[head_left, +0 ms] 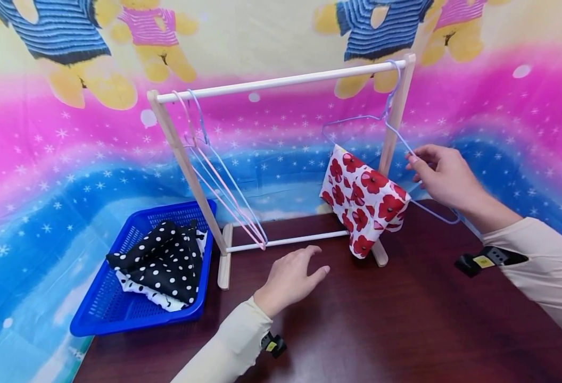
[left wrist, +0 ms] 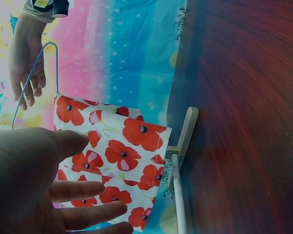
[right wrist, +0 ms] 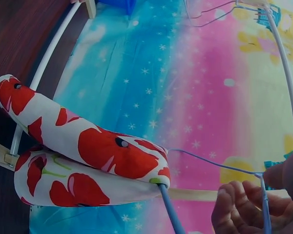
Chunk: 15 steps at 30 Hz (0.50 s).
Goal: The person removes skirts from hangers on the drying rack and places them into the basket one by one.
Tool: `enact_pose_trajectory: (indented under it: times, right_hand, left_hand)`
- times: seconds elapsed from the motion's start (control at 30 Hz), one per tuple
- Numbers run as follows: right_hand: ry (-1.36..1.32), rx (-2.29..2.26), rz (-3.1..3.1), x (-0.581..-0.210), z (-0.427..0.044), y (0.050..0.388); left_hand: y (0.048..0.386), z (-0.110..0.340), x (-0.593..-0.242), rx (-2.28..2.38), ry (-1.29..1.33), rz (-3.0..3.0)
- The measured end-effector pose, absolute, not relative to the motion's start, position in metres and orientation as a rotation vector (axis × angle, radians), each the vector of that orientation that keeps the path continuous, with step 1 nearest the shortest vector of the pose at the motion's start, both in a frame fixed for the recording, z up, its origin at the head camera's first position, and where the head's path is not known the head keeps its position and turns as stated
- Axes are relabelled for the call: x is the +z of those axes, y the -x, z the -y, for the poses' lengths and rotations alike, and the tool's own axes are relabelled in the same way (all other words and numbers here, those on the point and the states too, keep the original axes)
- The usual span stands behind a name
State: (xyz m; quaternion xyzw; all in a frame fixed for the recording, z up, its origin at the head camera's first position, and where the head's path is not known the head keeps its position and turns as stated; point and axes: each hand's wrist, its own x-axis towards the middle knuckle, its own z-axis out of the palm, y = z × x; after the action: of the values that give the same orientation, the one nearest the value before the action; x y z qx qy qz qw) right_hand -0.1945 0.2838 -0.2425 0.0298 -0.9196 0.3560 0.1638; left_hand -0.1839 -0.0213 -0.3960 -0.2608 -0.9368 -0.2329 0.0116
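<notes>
A blue wire clothes hanger (head_left: 401,133) is hooked on the rack's top rail near its right end. Draped over the hanger's lower bar is a white cloth with red flowers (head_left: 364,199), hanging slantwise. My right hand (head_left: 446,175) pinches the hanger's right slope between thumb and fingers; the right wrist view shows the wire (right wrist: 264,200) passing between them. With fingers spread and nothing held, my left hand (head_left: 290,279) hovers over the table in front of the rack. In the left wrist view, the flowered cloth (left wrist: 117,151) lies just beyond the left fingers.
The rack (head_left: 281,82) has wooden uprights and a low white crossbar (head_left: 305,239). Pink and blue hangers (head_left: 223,181) hang at its left end. On the left stands a blue basket (head_left: 94,314) with a black polka-dot cloth (head_left: 166,260) and a white spotted cloth (head_left: 151,292).
</notes>
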Motion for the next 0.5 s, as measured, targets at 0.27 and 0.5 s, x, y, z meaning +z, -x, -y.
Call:
enact_pose_trajectory:
  times: [0.27, 0.5]
  right_hand:
    - [-0.075, 1.111, 2.578, -0.2405, -0.2823, 0.1959]
    - [-0.013, 1.261, 2.622, -0.2388, -0.2817, 0.1957]
  left_hand:
    - [0.1837, 0.0194, -0.3972, -0.716, 0.827, 2.919]
    - [0.1844, 0.0184, -0.3975, -0.726, 0.823, 2.927]
